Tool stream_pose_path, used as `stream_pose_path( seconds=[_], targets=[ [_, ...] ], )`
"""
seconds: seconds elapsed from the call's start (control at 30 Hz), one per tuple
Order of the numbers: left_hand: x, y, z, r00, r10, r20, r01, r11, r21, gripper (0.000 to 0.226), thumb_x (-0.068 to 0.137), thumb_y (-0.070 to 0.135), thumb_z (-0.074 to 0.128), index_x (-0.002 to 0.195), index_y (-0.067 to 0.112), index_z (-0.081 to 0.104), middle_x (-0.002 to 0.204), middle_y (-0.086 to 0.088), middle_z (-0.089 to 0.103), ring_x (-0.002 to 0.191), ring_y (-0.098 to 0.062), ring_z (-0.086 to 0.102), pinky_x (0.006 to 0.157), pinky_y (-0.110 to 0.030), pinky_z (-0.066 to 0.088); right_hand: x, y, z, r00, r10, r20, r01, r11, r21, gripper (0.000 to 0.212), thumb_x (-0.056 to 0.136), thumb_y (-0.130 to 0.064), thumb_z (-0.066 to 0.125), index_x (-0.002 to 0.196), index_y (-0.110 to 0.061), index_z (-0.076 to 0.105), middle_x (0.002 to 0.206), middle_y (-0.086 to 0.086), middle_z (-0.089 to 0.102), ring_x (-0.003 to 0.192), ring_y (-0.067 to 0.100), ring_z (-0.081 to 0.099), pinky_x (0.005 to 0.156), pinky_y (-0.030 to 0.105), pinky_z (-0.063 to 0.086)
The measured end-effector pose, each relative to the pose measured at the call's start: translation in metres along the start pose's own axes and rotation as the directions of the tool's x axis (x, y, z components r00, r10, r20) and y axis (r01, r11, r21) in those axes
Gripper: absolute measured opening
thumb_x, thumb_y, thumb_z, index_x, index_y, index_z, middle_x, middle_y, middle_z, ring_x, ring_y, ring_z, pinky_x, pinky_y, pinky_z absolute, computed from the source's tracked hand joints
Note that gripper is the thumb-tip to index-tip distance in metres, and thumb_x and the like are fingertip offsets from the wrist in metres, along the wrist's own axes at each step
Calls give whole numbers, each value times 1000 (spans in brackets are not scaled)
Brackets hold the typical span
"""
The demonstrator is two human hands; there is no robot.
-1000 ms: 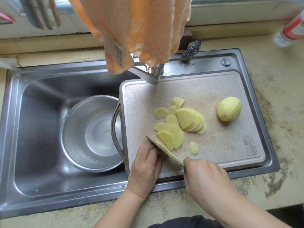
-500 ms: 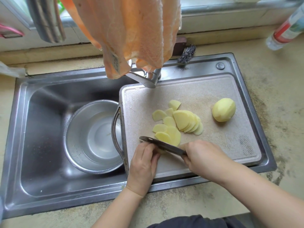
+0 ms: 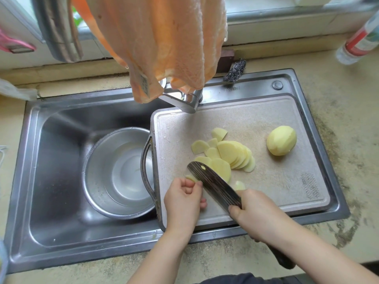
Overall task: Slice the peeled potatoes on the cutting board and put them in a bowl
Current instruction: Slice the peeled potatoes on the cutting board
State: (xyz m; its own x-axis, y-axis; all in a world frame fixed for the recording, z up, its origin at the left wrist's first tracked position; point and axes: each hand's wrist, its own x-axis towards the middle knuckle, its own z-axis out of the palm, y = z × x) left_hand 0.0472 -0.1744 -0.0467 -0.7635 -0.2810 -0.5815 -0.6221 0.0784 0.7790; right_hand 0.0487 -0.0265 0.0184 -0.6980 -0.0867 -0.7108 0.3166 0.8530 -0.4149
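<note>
A beige cutting board [image 3: 266, 119] lies over the right half of the sink. Several pale yellow potato slices [image 3: 231, 152] are fanned out at its middle, and a whole peeled potato [image 3: 282, 143] sits to their right. My right hand [image 3: 258, 214] grips a dark-bladed knife [image 3: 213, 183], tilted flat-side up over the near slices. My left hand [image 3: 182, 199] is at the board's near left, fingers curled and pinching a small potato piece [image 3: 191, 178] against the blade. A steel bowl [image 3: 96, 181] stands in the sink basin, left of the board.
An orange cloth [image 3: 164, 48] hangs over the faucet [image 3: 182, 102] above the board's far left corner. A steel scourer [image 3: 234, 69] lies on the sink's back rim. A plastic bottle [image 3: 359, 42] lies on the counter at the far right.
The knife has tipped from edge-down to flat side up and slid a little left over the near slices. My left hand now pinches a small potato piece beside the blade.
</note>
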Motion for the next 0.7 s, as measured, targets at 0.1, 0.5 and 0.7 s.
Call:
stream_pose_path(
  seconds=[0.1,0.5,0.7],
  targets=[
    [0,0,-1,999,-20,36,20,1000,-16,10,89,9,62,81,6,57,69,-16,66,49,-19,64,53,-30,54,0,1,3,1000,0,-17,-1,1000,-15,20,87,-23,46,67,-19,45,58,-1,49,49,18,46,44,25,34],
    [-5,5,-3,995,-37,97,48,992,-119,19,96,10,53,88,-8,55,76,-29,61,55,-29,60,55,-43,54,-28,2,5,991,-123,-55,92,914,-395,8,88,-33,34,91,-25,36,75,0,48,90,28,58,62,35,30],
    [-5,6,-2,995,-37,97,51,989,-141,16,95,6,54,92,-8,58,84,-34,61,60,-29,59,59,-51,54,-26,0,2,991,-128,-31,98,874,-476,5,88,-28,34,89,-25,30,69,0,37,90,28,57,62,35,28]
  ],
)
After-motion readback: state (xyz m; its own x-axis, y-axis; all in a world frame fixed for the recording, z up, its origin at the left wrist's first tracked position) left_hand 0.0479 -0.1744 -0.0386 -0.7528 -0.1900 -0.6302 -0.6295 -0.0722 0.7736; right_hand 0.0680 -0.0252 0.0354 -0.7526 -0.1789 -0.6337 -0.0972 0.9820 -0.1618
